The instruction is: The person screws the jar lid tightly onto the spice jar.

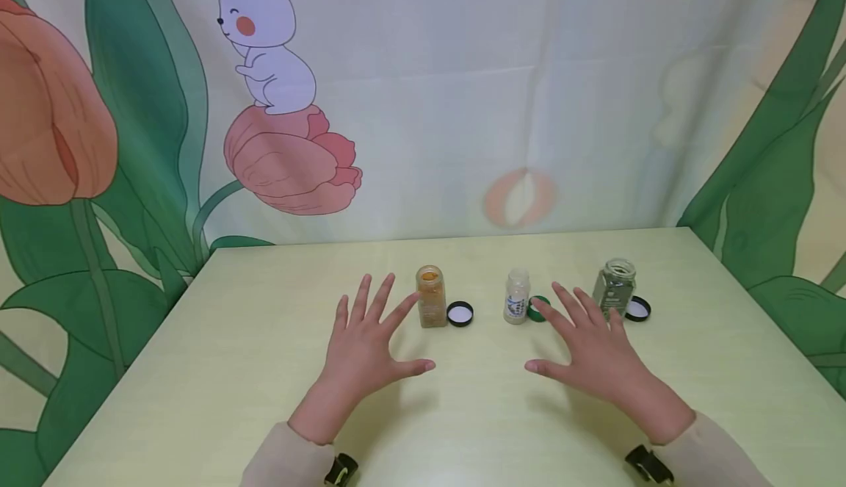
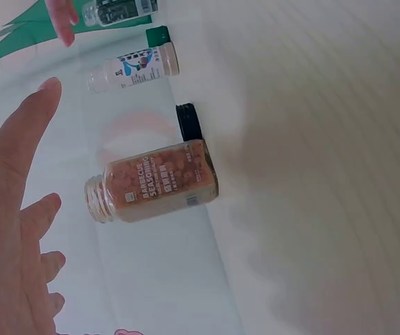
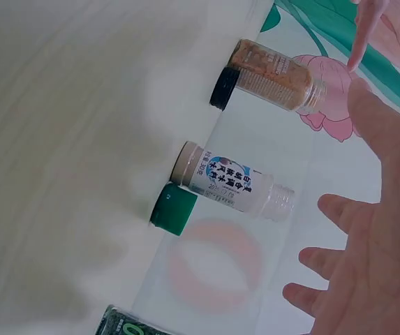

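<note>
Both hands hover over the table with fingers spread, holding nothing. My left hand [image 1: 362, 347] is nearest an uncapped glass jar of orange barbecue seasoning [image 2: 161, 181], and a black cap [image 1: 460, 314] lies beside that jar. My right hand [image 1: 595, 351] is in front of an open jar of dark green dried herb [image 1: 613, 290], partly covering it. That jar's black cap [image 1: 638, 309] lies at its right. Between the hands stands a small open bottle with a white and blue label [image 3: 231, 180], its green cap [image 3: 174, 209] next to it.
The pale table [image 1: 218, 369] ends at a hanging cloth [image 1: 429, 105] printed with a rabbit, tulips and leaves. The jars and caps stand in a row towards the table's far edge. Dark straps [image 1: 650, 465] sit by both sleeves.
</note>
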Action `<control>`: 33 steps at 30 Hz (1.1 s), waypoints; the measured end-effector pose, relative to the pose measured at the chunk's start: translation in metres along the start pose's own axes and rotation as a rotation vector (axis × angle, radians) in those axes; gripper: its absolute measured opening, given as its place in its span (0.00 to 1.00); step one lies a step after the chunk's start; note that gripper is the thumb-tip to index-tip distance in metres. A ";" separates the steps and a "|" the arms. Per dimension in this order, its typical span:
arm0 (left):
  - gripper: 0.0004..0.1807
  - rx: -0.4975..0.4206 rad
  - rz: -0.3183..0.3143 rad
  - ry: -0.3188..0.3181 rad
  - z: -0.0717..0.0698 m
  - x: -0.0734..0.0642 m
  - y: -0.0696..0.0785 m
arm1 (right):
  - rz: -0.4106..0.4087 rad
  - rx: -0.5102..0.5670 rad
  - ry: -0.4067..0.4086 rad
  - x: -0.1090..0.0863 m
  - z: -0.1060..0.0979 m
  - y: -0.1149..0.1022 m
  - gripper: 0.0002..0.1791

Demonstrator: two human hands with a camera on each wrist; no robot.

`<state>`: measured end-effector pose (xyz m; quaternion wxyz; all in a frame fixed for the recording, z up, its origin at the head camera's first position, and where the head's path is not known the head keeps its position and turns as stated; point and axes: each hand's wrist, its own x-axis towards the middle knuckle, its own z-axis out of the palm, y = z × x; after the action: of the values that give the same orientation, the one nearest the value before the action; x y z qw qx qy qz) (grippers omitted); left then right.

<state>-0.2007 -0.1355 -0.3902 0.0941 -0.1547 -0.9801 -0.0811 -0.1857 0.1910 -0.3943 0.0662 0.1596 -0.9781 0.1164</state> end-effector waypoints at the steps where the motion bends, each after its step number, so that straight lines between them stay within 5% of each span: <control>1: 0.52 -0.005 0.003 0.002 -0.001 0.000 0.001 | -0.002 0.001 0.005 0.000 0.000 0.000 0.48; 21: 0.51 -0.049 0.064 0.045 -0.009 0.003 0.024 | -0.035 0.091 0.087 -0.005 -0.011 0.009 0.42; 33: 0.45 -0.109 0.178 0.075 -0.003 0.010 0.042 | -0.002 0.172 0.136 -0.011 -0.020 0.020 0.31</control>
<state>-0.1963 -0.0935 -0.3800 0.1288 -0.2427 -0.9525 -0.1314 -0.1798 0.2182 -0.3811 0.1186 0.1573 -0.9575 0.2106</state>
